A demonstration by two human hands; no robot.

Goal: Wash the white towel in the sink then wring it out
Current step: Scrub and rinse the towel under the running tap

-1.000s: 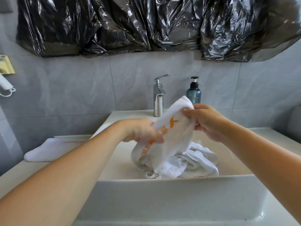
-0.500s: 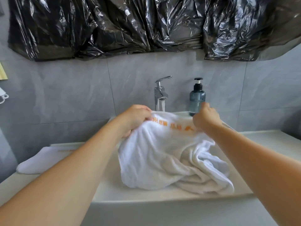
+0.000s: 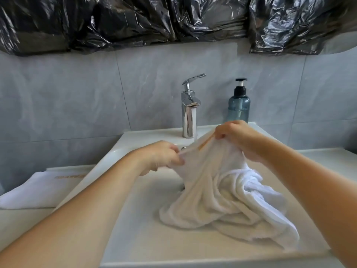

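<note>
Left hand (image 3: pixel 164 157) and right hand (image 3: pixel 237 140) are each pinching the white towel (image 3: pixel 218 192) in a clenched grip; its lower folds are lying in the sink (image 3: pixel 135 235).

hands: left (image 3: pixel 164 157) and right (image 3: pixel 237 138) grip white towel (image 3: pixel 218 194) | towel bunched in sink (image 3: pixel 135 229)

Both bare arms reach forward. The left hand (image 3: pixel 161 157) at 9 o'clock and right hand (image 3: pixel 238 141) at 1 o'clock each keep a curled grip.
</note>
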